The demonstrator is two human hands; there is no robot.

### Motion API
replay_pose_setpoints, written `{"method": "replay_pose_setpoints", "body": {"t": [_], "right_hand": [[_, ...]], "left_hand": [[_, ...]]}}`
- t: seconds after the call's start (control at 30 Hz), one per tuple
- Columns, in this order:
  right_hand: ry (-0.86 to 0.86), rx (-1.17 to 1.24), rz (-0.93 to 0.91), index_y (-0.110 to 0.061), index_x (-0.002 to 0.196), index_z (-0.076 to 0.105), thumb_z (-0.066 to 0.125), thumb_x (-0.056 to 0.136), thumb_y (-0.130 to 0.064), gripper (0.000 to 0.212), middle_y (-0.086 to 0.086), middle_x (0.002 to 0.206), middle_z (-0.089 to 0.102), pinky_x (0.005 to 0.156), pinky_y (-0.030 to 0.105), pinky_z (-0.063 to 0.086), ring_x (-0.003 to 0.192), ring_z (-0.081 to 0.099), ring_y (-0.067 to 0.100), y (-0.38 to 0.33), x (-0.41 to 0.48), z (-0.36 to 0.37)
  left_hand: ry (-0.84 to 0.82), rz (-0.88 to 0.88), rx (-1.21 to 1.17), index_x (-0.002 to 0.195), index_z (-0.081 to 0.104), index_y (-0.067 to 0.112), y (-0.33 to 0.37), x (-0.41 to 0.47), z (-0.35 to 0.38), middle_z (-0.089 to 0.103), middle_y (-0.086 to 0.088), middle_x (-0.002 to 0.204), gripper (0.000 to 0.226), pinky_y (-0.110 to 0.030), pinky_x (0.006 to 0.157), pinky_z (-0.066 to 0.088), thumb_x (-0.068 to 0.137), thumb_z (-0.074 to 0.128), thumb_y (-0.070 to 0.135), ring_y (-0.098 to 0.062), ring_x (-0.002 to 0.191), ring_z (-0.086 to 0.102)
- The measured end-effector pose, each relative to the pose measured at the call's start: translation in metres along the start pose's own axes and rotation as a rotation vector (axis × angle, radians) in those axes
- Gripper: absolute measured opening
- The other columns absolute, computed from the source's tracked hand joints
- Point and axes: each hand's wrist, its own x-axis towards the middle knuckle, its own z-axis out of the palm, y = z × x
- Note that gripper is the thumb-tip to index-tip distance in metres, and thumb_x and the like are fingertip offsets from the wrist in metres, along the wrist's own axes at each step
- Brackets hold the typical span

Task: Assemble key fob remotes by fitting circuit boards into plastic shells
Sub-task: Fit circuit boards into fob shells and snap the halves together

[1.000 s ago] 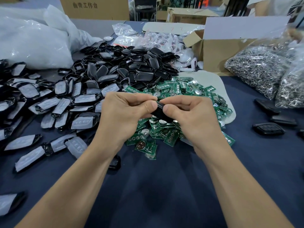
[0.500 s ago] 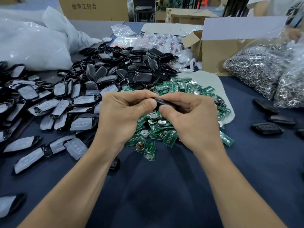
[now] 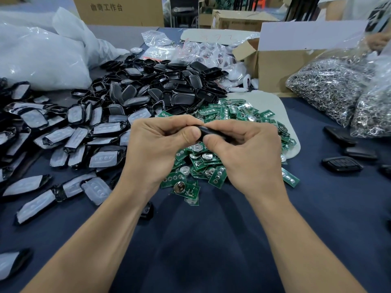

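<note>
Head camera, and we start at nine o'clock, where padded shell halves (image 3: 69, 134) lie strewn over the navy table (image 3: 211, 246). Moving in, our left hand (image 3: 156, 151) curls over and pinches one end of the black shell (image 3: 208, 132) between thumb and forefinger. The shell is held in the air at centre frame, above the green circuit boards (image 3: 198, 163). Our right hand (image 3: 245, 155) pinches the other end, thumb on the near side. We judge the shell light, stiff moulded plastic, smooth and a bit slippery, with thin rims that could crack if twisted, so take it by the long edges and squeeze evenly. Whether a board sits inside, we cannot tell. Both wrists are raised, forearms converging from six o'clock. At three o'clock, closed fobs (image 3: 341, 163) lie well apart.
</note>
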Motion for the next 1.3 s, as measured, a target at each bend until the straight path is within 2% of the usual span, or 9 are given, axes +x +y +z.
{"method": "replay_pose_setpoints", "body": {"t": [0.17, 0.37, 0.5, 0.7, 0.83, 0.97, 1.07, 1.17, 1.3], "right_hand": [[-0.065, 0.150, 0.057, -0.031, 0.086, 0.082, 0.082, 0.072, -0.011, 0.024, -0.006, 0.081, 0.080, 0.072, 0.031, 0.061, 0.075, 0.077, 0.015, -0.001, 0.005, -0.007], [-0.014, 0.171, 0.055, -0.032, 0.081, 0.082, 0.082, 0.071, -0.009, 0.025, -0.005, 0.078, 0.079, 0.072, 0.033, 0.063, 0.073, 0.077, 0.017, -0.001, 0.005, -0.006], [0.006, 0.133, 0.063, -0.031, 0.084, 0.082, 0.083, 0.072, -0.010, 0.024, -0.007, 0.078, 0.079, 0.073, 0.035, 0.064, 0.074, 0.077, 0.016, -0.001, 0.004, -0.007], [-0.007, 0.088, 0.075, -0.027, 0.087, 0.083, 0.081, 0.073, -0.012, 0.020, -0.008, 0.079, 0.079, 0.073, 0.041, 0.064, 0.075, 0.076, 0.016, 0.001, 0.002, -0.004], [-0.075, 0.016, 0.099, -0.027, 0.082, 0.080, 0.079, 0.075, -0.012, 0.017, -0.008, 0.077, 0.079, 0.075, 0.043, 0.064, 0.075, 0.076, 0.015, 0.000, 0.003, -0.003], [-0.006, 0.406, 0.353, -0.019, 0.084, 0.079, 0.077, 0.085, -0.003, 0.016, -0.002, 0.082, 0.077, 0.072, 0.025, 0.053, 0.074, 0.067, 0.012, -0.001, 0.006, -0.002], [0.008, 0.613, 0.536, -0.018, 0.080, 0.080, 0.071, 0.090, -0.005, 0.019, 0.000, 0.085, 0.074, 0.064, 0.024, 0.039, 0.074, 0.054, 0.012, -0.003, 0.005, 0.001], [-0.058, 0.626, 0.563, -0.018, 0.082, 0.077, 0.067, 0.093, -0.005, 0.020, 0.001, 0.085, 0.074, 0.067, 0.027, 0.044, 0.074, 0.060, 0.012, -0.003, 0.004, 0.003], [-0.136, 0.516, 0.474, -0.008, 0.104, 0.076, 0.063, 0.097, -0.001, 0.016, 0.008, 0.096, 0.077, 0.087, 0.037, 0.059, 0.089, 0.071, 0.018, -0.001, 0.005, -0.002]], "left_hand": [[0.019, -0.024, -0.050, 0.088, 0.085, 0.021, 0.000, 0.001, -0.001, 0.080, -0.006, 0.086, 0.011, -0.033, 0.078, 0.064, 0.078, 0.080, 0.017, -0.023, 0.083, 0.075], [-0.003, -0.032, -0.051, 0.089, 0.084, 0.021, 0.001, 0.001, -0.001, 0.080, -0.007, 0.088, 0.011, -0.041, 0.087, 0.064, 0.080, 0.080, 0.017, -0.025, 0.086, 0.075], [0.000, -0.015, 0.074, 0.094, 0.083, 0.018, 0.001, 0.002, -0.001, 0.080, -0.008, 0.087, 0.016, -0.033, 0.083, 0.062, 0.080, 0.083, 0.010, -0.022, 0.081, 0.073], [0.032, -0.013, 0.118, 0.087, 0.085, 0.025, 0.002, 0.003, -0.003, 0.079, -0.007, 0.079, 0.020, -0.031, 0.078, 0.059, 0.075, 0.083, 0.009, -0.020, 0.076, 0.070], [0.040, 0.007, 0.250, 0.091, 0.083, 0.022, 0.000, 0.001, 0.002, 0.081, 0.001, 0.085, 0.027, -0.029, 0.079, 0.062, 0.077, 0.086, -0.001, -0.017, 0.082, 0.078], [0.088, -0.074, 0.083, 0.100, 0.081, 0.019, 0.004, 0.000, 0.005, 0.082, -0.001, 0.090, 0.033, -0.019, 0.076, 0.059, 0.069, 0.088, 0.010, -0.012, 0.085, 0.078], [0.080, -0.080, 0.134, 0.094, 0.084, 0.021, 0.005, -0.003, 0.009, 0.081, -0.002, 0.087, 0.025, -0.020, 0.074, 0.059, 0.073, 0.089, 0.010, -0.016, 0.083, 0.079], [0.145, -0.056, 0.148, 0.086, 0.084, 0.024, 0.003, -0.004, 0.014, 0.081, 0.000, 0.083, 0.024, -0.020, 0.072, 0.058, 0.080, 0.085, 0.001, -0.013, 0.079, 0.078], [0.206, -0.023, 0.167, 0.086, 0.084, 0.029, 0.006, -0.007, 0.019, 0.081, 0.006, 0.084, 0.028, -0.018, 0.071, 0.058, 0.081, 0.084, 0.002, -0.010, 0.080, 0.078]]}}
